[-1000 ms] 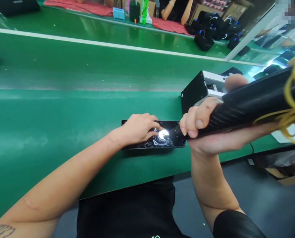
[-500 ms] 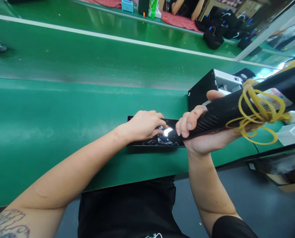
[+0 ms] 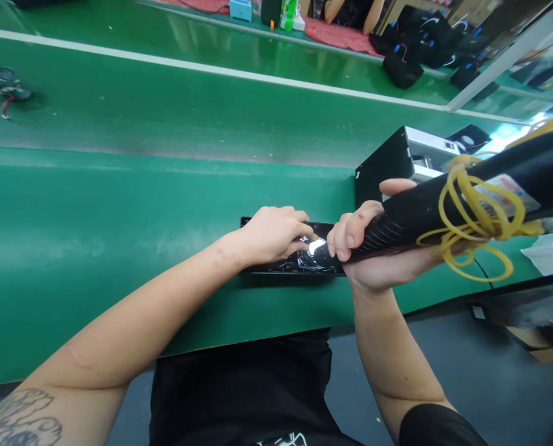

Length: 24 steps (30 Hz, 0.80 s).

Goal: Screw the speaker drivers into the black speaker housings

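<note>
**R hand (image 3: 369, 267) round thick black cylindrical tool (image 3: 409, 210); L hand (image 3: 276, 234) over long black rectangular panel (image 3: 285, 269)**

Panel lies flat on the smooth green worktable (image 3: 118, 210), approx. centre of view, near the front edge. Shiny round whitish disc (image 3: 317, 246) sits in it, betw. the 2 hands.

L hand: palm down across the panel's L part, fingers bent, thumb + index tips right by the disc. Can't tell if they pinch anything or just press.

R hand: fingers wrapped tight round the tool's ridged lower part, thumb up on the far side. Tool slants, narrow end down-L twd the disc, thick end up-R & out of frame. Can't tell if the tip touches. Bundle of yellow rubbery loops (image 3: 464, 186) tied round the body, w/ a whitish printed label (image 3: 513, 191) next to it.

Just behind the R hand: black box w/ pale metallic-looking frame (image 3: 381, 167), on the table. Far R, near the table edge: white box-shaped item (image 3: 552, 253). Far L: blurred dark round part w/ red wire (image 3: 7, 82), well apart from the hands.

Across the table: red cloth (image 3: 341, 38), co-worker's arms (image 3: 373, 15) above it, heap of black pieces w/ blue-tipped wires (image 3: 402, 68) alongside.
</note>
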Each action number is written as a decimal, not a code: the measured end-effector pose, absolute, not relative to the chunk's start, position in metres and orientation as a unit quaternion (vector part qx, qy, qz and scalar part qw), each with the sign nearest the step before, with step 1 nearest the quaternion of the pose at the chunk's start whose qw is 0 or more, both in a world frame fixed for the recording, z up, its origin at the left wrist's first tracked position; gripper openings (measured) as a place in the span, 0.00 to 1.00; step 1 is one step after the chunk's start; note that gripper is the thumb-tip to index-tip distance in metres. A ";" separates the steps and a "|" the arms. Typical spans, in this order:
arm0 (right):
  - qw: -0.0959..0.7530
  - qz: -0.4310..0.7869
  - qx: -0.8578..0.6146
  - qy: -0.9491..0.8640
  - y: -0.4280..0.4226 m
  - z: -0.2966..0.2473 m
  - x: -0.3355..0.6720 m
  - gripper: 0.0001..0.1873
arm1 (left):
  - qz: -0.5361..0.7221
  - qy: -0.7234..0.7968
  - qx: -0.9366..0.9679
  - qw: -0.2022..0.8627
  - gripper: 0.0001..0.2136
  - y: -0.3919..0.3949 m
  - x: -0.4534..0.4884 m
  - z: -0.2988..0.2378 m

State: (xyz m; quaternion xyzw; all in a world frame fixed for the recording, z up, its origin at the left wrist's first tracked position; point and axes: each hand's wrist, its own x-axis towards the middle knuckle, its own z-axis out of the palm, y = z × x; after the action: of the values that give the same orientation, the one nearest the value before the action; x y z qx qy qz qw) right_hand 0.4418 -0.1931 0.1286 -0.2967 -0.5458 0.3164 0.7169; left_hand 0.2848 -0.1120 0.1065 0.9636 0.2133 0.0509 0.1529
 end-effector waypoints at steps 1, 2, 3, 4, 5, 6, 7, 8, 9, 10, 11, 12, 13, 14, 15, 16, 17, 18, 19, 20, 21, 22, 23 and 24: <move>0.716 0.319 -0.298 -0.545 -0.195 0.128 0.440 0.28 | 0.053 0.212 0.964 0.151 0.12 -0.112 0.285 0.106; 0.713 0.323 -0.301 -0.544 -0.196 0.127 0.438 0.27 | 0.054 0.212 0.964 0.149 0.12 -0.113 0.285 0.106; 0.709 0.329 -0.302 -0.545 -0.198 0.127 0.436 0.27 | 0.055 0.211 0.965 0.147 0.12 -0.113 0.284 0.106; 0.707 0.333 -0.301 -0.547 -0.199 0.127 0.435 0.27 | 0.056 0.210 0.965 0.145 0.12 -0.114 0.284 0.106; 0.703 0.340 -0.301 -0.548 -0.200 0.127 0.434 0.27 | 0.057 0.209 0.966 0.143 0.12 -0.115 0.284 0.106; 0.700 0.345 -0.301 -0.547 -0.202 0.127 0.433 0.27 | 0.057 0.209 0.966 0.142 0.12 -0.115 0.284 0.105; 0.699 0.350 -0.300 -0.546 -0.202 0.127 0.432 0.27 | 0.059 0.209 0.966 0.140 0.12 -0.115 0.284 0.105; 0.699 0.354 -0.299 -0.545 -0.203 0.126 0.432 0.26 | 0.060 0.209 0.966 0.139 0.12 -0.116 0.284 0.105; 0.698 0.359 -0.298 -0.544 -0.204 0.125 0.432 0.26 | 0.061 0.208 0.966 0.138 0.12 -0.116 0.284 0.105; 0.697 0.363 -0.295 -0.544 -0.204 0.124 0.433 0.25 | 0.063 0.208 0.966 0.138 0.12 -0.117 0.284 0.105; 0.696 0.367 -0.291 -0.544 -0.204 0.123 0.433 0.25 | 0.063 0.208 0.966 0.137 0.12 -0.117 0.284 0.106; 0.698 0.368 -0.285 -0.544 -0.204 0.121 0.433 0.24 | 0.062 0.209 0.966 0.137 0.12 -0.118 0.283 0.106; 0.698 0.370 -0.279 -0.546 -0.205 0.120 0.433 0.23 | 0.062 0.210 0.966 0.138 0.12 -0.118 0.283 0.107; 0.699 0.371 -0.273 -0.547 -0.205 0.118 0.433 0.23 | 0.061 0.210 0.966 0.139 0.12 -0.119 0.283 0.108; 0.700 0.370 -0.267 -0.549 -0.205 0.117 0.433 0.22 | 0.060 0.210 0.966 0.140 0.12 -0.119 0.283 0.108; 0.700 0.370 -0.264 -0.551 -0.205 0.116 0.433 0.22 | 0.060 0.210 0.965 0.143 0.12 -0.119 0.282 0.108; 0.701 0.369 -0.262 -0.551 -0.204 0.115 0.433 0.21 | 0.062 0.208 0.965 0.145 0.13 -0.119 0.282 0.108; 0.702 0.369 -0.261 -0.551 -0.204 0.115 0.433 0.21 | 0.064 0.207 0.965 0.149 0.13 -0.119 0.282 0.107; 0.702 0.370 -0.261 -0.549 -0.204 0.114 0.433 0.21 | 0.066 0.205 0.965 0.151 0.13 -0.119 0.281 0.106; 0.703 0.372 -0.261 -0.547 -0.204 0.115 0.433 0.20 | 0.068 0.204 0.965 0.153 0.14 -0.119 0.281 0.106; 0.704 0.376 -0.259 -0.544 -0.205 0.116 0.433 0.20 | 0.069 0.203 0.965 0.154 0.14 -0.119 0.281 0.105; 0.703 0.383 -0.258 -0.541 -0.205 0.117 0.431 0.19 | 0.070 0.203 0.965 0.152 0.14 -0.120 0.281 0.106; 0.700 0.393 -0.259 -0.537 -0.206 0.119 0.429 0.19 | 0.069 0.204 0.965 0.147 0.14 -0.122 0.281 0.106; 0.697 0.405 -0.259 -0.533 -0.207 0.121 0.426 0.19 | 0.067 0.204 0.966 0.141 0.15 -0.123 0.280 0.108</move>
State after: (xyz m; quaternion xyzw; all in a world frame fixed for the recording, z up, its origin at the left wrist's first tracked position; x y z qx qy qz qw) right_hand 0.4262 -0.2065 0.1210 -0.2590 -0.5326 0.4047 0.6967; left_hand 0.2804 -0.1232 0.1077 0.9664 0.2040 0.0673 0.1408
